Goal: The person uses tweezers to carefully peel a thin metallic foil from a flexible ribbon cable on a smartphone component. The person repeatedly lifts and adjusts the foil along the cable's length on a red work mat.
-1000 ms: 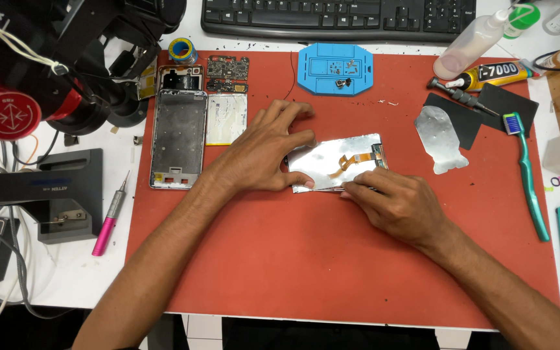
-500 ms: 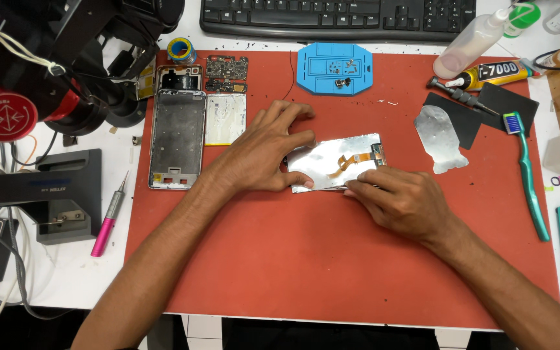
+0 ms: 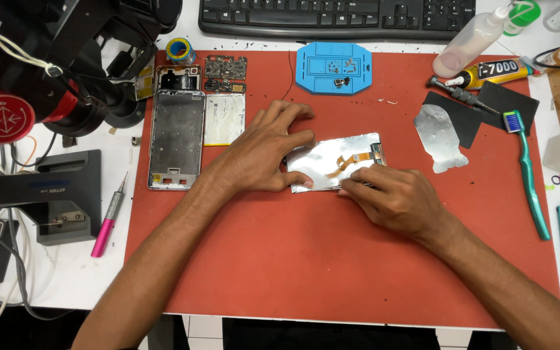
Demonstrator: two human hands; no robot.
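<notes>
Two bare hands work on one flat, silver, foil-backed phone display panel (image 3: pixel 332 162), which lies near the middle of the red rubber work mat (image 3: pixel 332 272).

Nearest the mat's front edge, the right hand (image 3: pixel 393 198) rests at the panel's lower right edge; its fingertips are drawn together on that edge, though whether they pinch anything cannot be told. The left hand (image 3: pixel 267 149) lies flat with fingers spread, pressing the panel's left end onto the mat, not clamped.

An orange flex ribbon (image 3: pixel 348 160) crosses the panel's back. Judged from its form, the panel is light, thin, stiff and breakable; the ribbon is soft and tears easily. Hold the panel by its long edges, clear of the ribbon.

At the mat's left side lies a grey metal phone frame (image 3: pixel 176 139). On the mat's far edge sits a blue plastic parts tray (image 3: pixel 333 67), with a black keyboard (image 3: pixel 338 18) beyond the mat.
</notes>
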